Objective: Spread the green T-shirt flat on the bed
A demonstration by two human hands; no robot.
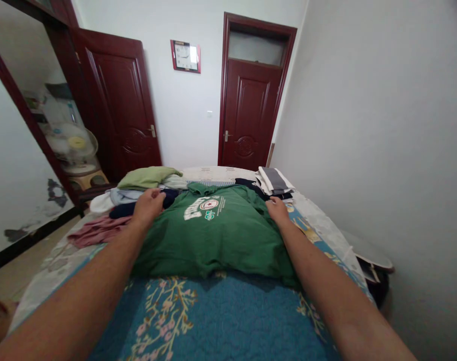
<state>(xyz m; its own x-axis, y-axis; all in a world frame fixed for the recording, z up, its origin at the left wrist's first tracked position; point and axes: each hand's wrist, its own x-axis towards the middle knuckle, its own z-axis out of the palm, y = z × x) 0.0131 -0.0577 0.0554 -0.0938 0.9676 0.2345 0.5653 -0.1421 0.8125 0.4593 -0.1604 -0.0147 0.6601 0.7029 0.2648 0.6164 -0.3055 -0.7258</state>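
Note:
A green T-shirt (pixel 228 235) with a white and red print lies spread over the bed, its collar (pixel 201 189) facing the far side. My left hand (pixel 150 204) is closed at the shirt's left edge by the sleeve, its fingertips partly hidden. At the opposite edge, my right hand (pixel 277 206) pinches the cloth near the other sleeve. Just beyond my left hand is a dark navy garment (pixel 170 197). The shirt's lower hem lies rumpled toward me.
Left of the shirt lie a pink garment (pixel 100 230), light blue clothing (pixel 125 195) and a green garment (pixel 147 176). Folded white and grey clothing (pixel 275 180) sits at the far right. A blue floral quilt (pixel 228 316) covers the bed. A wall (pixel 382 125) stands on the right.

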